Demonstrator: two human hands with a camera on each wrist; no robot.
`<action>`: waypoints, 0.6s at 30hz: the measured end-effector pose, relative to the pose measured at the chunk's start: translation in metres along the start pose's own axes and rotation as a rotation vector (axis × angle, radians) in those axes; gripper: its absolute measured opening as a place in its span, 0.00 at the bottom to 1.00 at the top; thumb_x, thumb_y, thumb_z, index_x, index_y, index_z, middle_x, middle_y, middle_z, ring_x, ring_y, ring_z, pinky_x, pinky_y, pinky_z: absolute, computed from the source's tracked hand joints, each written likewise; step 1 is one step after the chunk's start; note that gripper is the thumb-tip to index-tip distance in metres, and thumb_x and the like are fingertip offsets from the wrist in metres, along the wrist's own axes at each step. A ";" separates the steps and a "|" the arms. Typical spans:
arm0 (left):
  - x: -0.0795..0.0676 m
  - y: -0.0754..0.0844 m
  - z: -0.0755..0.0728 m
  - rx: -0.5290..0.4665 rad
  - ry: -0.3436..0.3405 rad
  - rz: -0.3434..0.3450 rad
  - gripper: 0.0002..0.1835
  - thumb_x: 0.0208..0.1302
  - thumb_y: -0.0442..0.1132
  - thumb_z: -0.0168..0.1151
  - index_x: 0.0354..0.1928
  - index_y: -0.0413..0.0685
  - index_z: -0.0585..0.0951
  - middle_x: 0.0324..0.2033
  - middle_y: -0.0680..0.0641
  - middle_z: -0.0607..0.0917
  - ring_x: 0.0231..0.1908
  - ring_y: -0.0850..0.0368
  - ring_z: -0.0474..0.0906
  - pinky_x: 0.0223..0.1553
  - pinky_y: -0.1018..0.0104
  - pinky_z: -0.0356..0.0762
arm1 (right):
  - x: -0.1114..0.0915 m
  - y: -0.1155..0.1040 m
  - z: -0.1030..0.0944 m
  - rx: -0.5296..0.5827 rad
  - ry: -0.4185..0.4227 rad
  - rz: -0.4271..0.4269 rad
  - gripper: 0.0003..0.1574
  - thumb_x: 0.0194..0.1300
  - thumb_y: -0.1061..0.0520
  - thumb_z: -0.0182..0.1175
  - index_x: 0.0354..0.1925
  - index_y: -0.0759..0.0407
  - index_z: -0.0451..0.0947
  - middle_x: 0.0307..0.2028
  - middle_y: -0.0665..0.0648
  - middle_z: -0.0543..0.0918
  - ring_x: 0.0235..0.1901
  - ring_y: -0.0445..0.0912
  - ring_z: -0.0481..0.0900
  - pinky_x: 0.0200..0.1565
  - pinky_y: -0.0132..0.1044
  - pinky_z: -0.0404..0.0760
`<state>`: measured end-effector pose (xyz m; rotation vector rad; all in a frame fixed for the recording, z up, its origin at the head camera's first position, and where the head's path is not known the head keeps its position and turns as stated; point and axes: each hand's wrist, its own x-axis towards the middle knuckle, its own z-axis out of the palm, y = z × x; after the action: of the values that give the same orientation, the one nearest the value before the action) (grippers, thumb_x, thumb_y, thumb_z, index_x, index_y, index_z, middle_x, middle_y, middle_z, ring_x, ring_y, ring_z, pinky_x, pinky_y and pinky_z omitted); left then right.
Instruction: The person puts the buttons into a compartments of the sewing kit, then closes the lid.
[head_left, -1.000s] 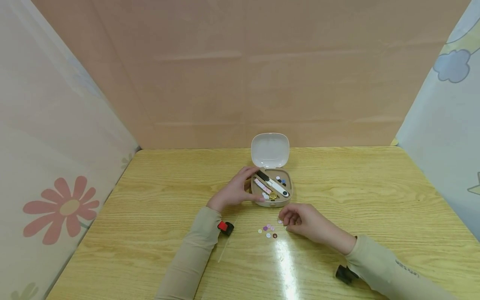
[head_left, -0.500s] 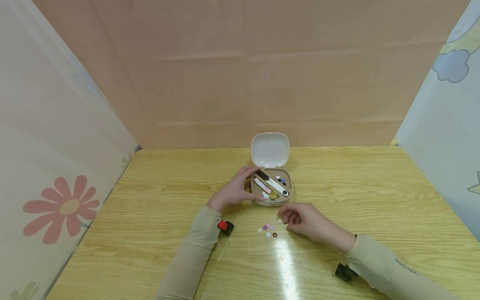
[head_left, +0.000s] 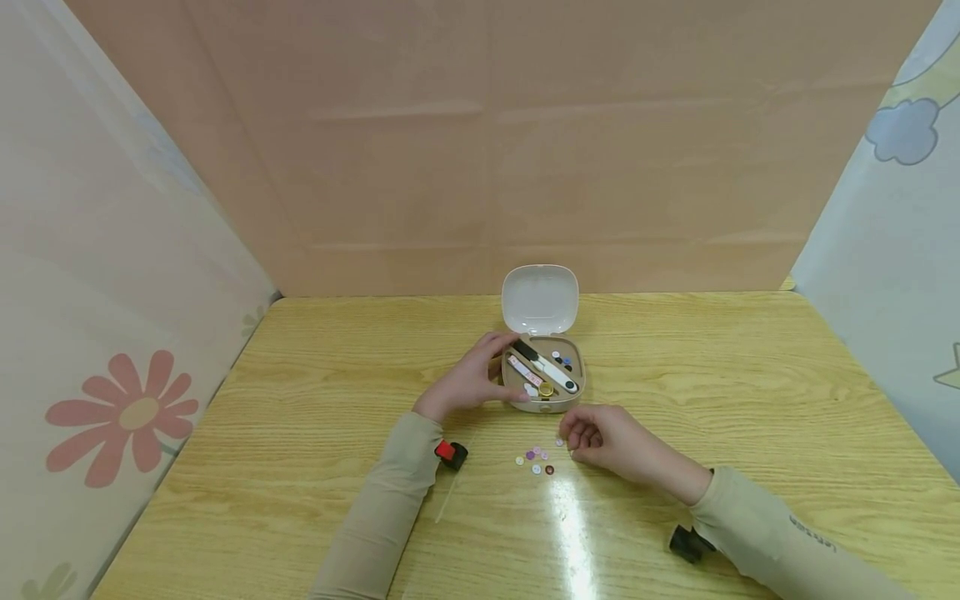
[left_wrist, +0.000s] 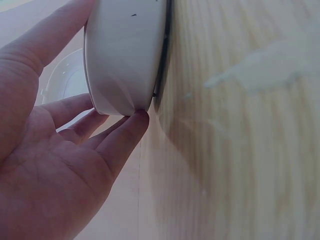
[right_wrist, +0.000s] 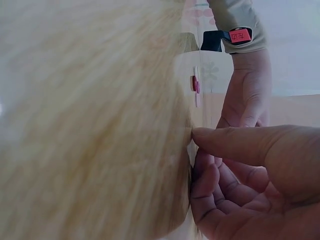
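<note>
My left hand point(head_left: 474, 379) holds the side of an open sewing box point(head_left: 545, 407), thumb at its front corner and fingers along the left and back. In the left wrist view the fingertips curl against the pale box wall point(left_wrist: 122, 55). Inside lie a white-and-black folding tool point(head_left: 555, 375), a pink-patterned strip point(head_left: 523, 369), a yellow ring-shaped piece point(head_left: 546, 389) and several buttons point(head_left: 557, 355). My right hand point(head_left: 611, 442) is down at the table before the box, thumb and forefinger pinching a small pale button point(right_wrist: 191, 148), mostly hidden by the fingertips.
Several loose buttons lie left of my right hand, among them a dark red button point(head_left: 550, 470), a purple button point(head_left: 530, 455) and a pale yellow button point(head_left: 520, 461). The box's white lid point(head_left: 540, 300) stands raised at the back of the wooden table point(head_left: 337, 358).
My right fingertips have closed in on the pale button, which shows less now than half a second ago. The left hand and the box have stayed still.
</note>
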<state>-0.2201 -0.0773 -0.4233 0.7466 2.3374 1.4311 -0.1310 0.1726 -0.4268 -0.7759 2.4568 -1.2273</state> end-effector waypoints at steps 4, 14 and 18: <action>0.000 0.001 0.000 -0.014 -0.002 -0.006 0.52 0.47 0.37 0.77 0.72 0.45 0.58 0.65 0.49 0.61 0.66 0.54 0.58 0.62 0.62 0.66 | 0.000 0.000 0.000 0.010 -0.004 -0.001 0.14 0.54 0.73 0.63 0.38 0.61 0.77 0.29 0.56 0.79 0.30 0.41 0.75 0.30 0.31 0.79; -0.001 0.002 0.000 0.010 -0.008 -0.007 0.52 0.47 0.38 0.77 0.72 0.45 0.57 0.65 0.49 0.61 0.66 0.51 0.58 0.62 0.60 0.66 | 0.000 0.001 -0.005 0.096 -0.040 0.013 0.15 0.55 0.70 0.65 0.42 0.62 0.77 0.31 0.54 0.78 0.33 0.44 0.76 0.34 0.33 0.80; 0.000 0.002 0.000 0.017 -0.006 -0.012 0.52 0.47 0.39 0.77 0.72 0.46 0.57 0.65 0.50 0.61 0.66 0.51 0.58 0.62 0.62 0.66 | 0.000 0.000 -0.010 0.136 -0.044 -0.001 0.15 0.56 0.69 0.65 0.43 0.64 0.77 0.32 0.56 0.78 0.33 0.46 0.77 0.36 0.34 0.81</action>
<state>-0.2197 -0.0764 -0.4213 0.7390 2.3484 1.4030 -0.1358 0.1790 -0.4211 -0.7586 2.3104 -1.3466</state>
